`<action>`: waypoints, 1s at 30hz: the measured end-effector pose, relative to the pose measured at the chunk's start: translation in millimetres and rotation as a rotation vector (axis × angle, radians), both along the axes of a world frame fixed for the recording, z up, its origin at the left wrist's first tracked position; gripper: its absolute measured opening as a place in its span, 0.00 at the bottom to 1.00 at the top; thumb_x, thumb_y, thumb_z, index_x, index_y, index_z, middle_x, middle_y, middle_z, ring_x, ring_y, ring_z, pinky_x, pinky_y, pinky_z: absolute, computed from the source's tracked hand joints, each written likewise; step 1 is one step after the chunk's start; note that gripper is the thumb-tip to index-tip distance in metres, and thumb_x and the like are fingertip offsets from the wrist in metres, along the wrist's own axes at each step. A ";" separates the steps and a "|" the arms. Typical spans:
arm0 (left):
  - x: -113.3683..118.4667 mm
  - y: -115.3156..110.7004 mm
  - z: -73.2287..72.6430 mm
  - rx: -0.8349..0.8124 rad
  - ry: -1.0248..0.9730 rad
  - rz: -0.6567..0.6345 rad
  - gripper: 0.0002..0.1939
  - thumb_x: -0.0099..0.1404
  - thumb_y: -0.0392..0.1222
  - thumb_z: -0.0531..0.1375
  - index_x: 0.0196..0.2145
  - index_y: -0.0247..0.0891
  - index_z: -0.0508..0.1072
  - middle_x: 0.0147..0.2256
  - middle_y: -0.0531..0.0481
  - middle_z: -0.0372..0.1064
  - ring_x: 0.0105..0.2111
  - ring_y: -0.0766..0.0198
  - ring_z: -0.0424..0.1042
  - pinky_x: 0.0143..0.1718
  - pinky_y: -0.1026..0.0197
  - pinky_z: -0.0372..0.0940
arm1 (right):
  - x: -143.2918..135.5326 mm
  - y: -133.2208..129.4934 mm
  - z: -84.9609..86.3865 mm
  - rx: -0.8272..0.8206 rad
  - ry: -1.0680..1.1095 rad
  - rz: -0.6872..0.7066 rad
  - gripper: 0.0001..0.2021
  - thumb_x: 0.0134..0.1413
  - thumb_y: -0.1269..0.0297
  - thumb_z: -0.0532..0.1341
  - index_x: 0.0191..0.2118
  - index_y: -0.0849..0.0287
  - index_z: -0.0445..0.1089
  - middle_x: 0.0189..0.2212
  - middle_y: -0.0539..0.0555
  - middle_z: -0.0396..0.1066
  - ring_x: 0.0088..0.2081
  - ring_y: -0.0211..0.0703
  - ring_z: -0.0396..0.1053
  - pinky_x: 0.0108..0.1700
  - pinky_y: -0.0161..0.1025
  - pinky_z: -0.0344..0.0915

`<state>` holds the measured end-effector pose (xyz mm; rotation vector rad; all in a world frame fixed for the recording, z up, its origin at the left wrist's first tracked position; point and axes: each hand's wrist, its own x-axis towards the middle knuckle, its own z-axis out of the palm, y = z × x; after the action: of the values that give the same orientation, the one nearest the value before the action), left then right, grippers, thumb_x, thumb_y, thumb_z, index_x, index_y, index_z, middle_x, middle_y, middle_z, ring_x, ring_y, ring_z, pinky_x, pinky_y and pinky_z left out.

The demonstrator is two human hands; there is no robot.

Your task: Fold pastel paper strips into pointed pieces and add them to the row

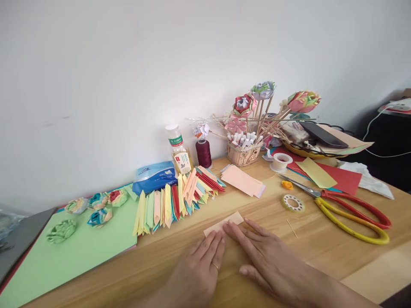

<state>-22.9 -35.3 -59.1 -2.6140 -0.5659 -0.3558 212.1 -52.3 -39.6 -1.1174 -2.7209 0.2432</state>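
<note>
A small peach paper strip (224,223) lies flat on the wooden table, partly covered by my fingertips. My left hand (205,261) rests on its near left edge, fingers stretched out side by side, a ring on one finger. Across its right part lies my right hand (265,254), flat with the fingers spread and the thumb apart. Beyond the strip stands a row of folded paper pieces (175,194) in yellow, green, peach, red and blue. A stack of peach paper strips (243,180) sits farther back to the right.
Scissors (349,205), a tape roll (293,203), an orange paper rose (287,185) and a toothpick (292,228) lie to the right. Green sheets (93,252) with several paper flowers are left. A bottle (179,149), thread spool (203,153) and basket (244,155) line the wall.
</note>
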 end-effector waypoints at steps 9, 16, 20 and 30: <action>1.8 -4.8 0.2 0.027 -0.067 0.044 0.21 0.68 0.31 0.41 0.51 0.28 0.68 0.52 0.42 0.67 0.53 0.57 0.65 0.55 0.55 0.55 | 30.2 4.3 -3.1 0.020 0.047 -0.054 0.34 0.63 0.65 0.50 0.67 0.61 0.28 0.61 0.63 0.55 0.58 0.49 0.59 0.61 0.56 0.53; 0.6 -9.2 -0.3 0.058 -0.075 0.056 0.20 0.66 0.29 0.43 0.48 0.28 0.70 0.48 0.42 0.71 0.49 0.56 0.69 0.53 0.55 0.57 | 28.8 4.2 -7.3 0.069 0.018 -0.082 0.35 0.63 0.67 0.50 0.67 0.63 0.26 0.60 0.63 0.56 0.58 0.48 0.60 0.60 0.54 0.56; 0.8 -12.4 -2.2 0.110 -0.129 0.069 0.20 0.63 0.27 0.43 0.44 0.27 0.71 0.43 0.41 0.74 0.45 0.56 0.72 0.52 0.55 0.58 | 28.6 -0.2 -10.7 0.155 0.004 -0.109 0.34 0.63 0.64 0.51 0.67 0.65 0.31 0.60 0.64 0.56 0.58 0.51 0.59 0.58 0.54 0.58; -1.3 -16.8 -12.9 0.145 -0.142 0.060 0.18 0.61 0.29 0.46 0.45 0.25 0.70 0.44 0.35 0.72 0.46 0.54 0.72 0.53 0.54 0.57 | 25.3 6.1 -6.8 0.294 0.058 -0.279 0.25 0.61 0.60 0.53 0.62 0.63 0.54 0.52 0.62 0.68 0.52 0.52 0.67 0.51 0.51 0.67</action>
<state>-24.2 -52.1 -72.0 -2.4404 -0.6392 -0.5452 237.5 -46.2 -46.5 -1.3516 -2.4107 -0.1580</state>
